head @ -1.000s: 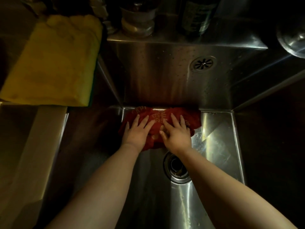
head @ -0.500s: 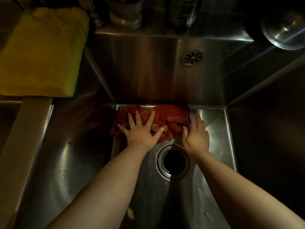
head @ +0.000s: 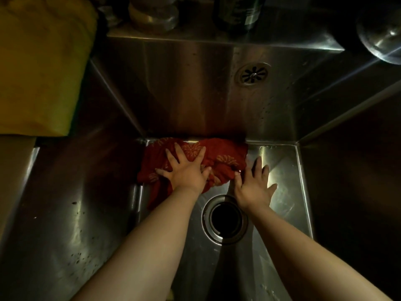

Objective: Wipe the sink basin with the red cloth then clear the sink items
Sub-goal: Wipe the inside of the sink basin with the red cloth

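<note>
A red cloth [head: 223, 155] with an orange flower pattern lies bunched on the floor of the steel sink basin [head: 284, 177], against the back wall. My left hand [head: 186, 170] presses flat on the cloth with fingers spread. My right hand [head: 253, 183] lies flat on the bare basin floor just right of the cloth, its thumb close to the cloth's edge. The open round drain [head: 225, 219] sits right below both hands.
An overflow grate [head: 252, 73] is set in the back wall. A yellow cloth [head: 41, 66] lies on the left counter. Jars and a dark bottle [head: 237, 11] stand on the back ledge, and a shiny metal bowl [head: 382, 35] is at the top right.
My right hand has slid off the cloth onto the bare basin floor to its right. My left hand stays pressed on the cloth and has spread its fingers wider.
</note>
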Motion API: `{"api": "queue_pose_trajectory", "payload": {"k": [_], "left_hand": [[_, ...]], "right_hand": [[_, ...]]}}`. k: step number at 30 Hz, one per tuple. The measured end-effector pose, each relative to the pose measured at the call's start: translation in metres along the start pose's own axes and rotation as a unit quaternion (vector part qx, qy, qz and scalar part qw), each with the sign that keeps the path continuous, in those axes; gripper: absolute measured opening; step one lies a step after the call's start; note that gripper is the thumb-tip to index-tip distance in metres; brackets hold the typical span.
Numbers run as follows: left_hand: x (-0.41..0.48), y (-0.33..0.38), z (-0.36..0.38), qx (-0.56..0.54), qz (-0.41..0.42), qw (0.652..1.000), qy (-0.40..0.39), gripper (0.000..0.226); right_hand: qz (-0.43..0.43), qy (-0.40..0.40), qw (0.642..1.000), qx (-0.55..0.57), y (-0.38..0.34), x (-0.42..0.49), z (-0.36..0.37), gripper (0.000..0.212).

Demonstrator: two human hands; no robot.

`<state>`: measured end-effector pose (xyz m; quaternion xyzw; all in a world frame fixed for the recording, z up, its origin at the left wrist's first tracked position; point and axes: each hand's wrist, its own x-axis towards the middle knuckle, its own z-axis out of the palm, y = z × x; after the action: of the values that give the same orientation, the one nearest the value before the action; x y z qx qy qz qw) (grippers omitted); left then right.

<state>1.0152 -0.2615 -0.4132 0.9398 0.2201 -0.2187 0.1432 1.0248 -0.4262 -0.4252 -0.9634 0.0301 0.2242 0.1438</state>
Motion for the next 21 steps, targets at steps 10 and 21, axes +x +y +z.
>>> {"api": "queue_pose_trajectory", "payload": {"k": [10, 21], "left_hand": [[-0.016, -0.043, -0.010, 0.067, 0.085, 0.994, -0.003, 0.057], [-0.055, -0.074, -0.003, 0.129, 0.129, 0.983, -0.016, 0.060]], "right_hand": [[-0.055, -0.008, 0.996, -0.062, 0.023, -0.007, -0.005, 0.063], [-0.061, -0.022, 0.994, -0.088, 0.033, -0.022, -0.004, 0.062]]}}
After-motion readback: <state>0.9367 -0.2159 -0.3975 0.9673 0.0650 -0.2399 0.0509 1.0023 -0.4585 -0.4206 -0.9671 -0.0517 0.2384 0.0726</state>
